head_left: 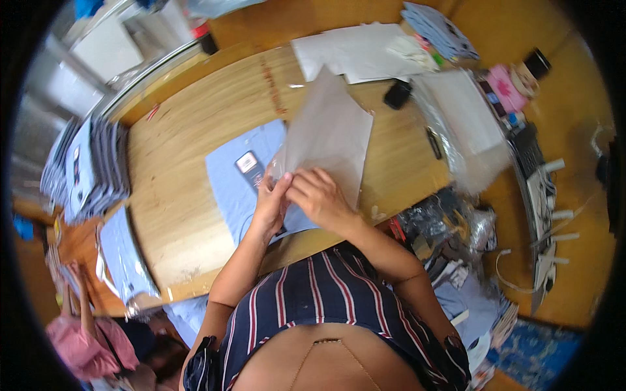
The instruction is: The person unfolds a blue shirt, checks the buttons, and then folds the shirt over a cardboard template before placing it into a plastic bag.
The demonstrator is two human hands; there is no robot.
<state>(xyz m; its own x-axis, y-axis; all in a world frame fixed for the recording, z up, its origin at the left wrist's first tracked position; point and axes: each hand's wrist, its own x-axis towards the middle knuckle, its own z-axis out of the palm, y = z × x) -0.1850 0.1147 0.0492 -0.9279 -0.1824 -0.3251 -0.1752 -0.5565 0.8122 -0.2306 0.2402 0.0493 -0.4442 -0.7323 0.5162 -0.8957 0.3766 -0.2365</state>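
A translucent plastic bag (332,133) stands up slantwise over the table, its far corner raised. My left hand (268,205) is closed on the bag's near left edge, thumb against the fingers. Right beside it, my right hand (321,199) pinches the same edge, the fingertips of both hands almost meeting. Under the bag and my hands lies a folded light blue garment (228,173), partly hidden. A dark tag (250,167) with a white label rests on top of the garment.
Stacked folded blue garments (98,169) stand at the table's left, with a bagged garment (127,254) at the near left edge. White sheets (358,49), a black mouse-like object (397,94) and a pile of plastic bags (456,117) lie far right. A person in pink (94,345) is lower left.
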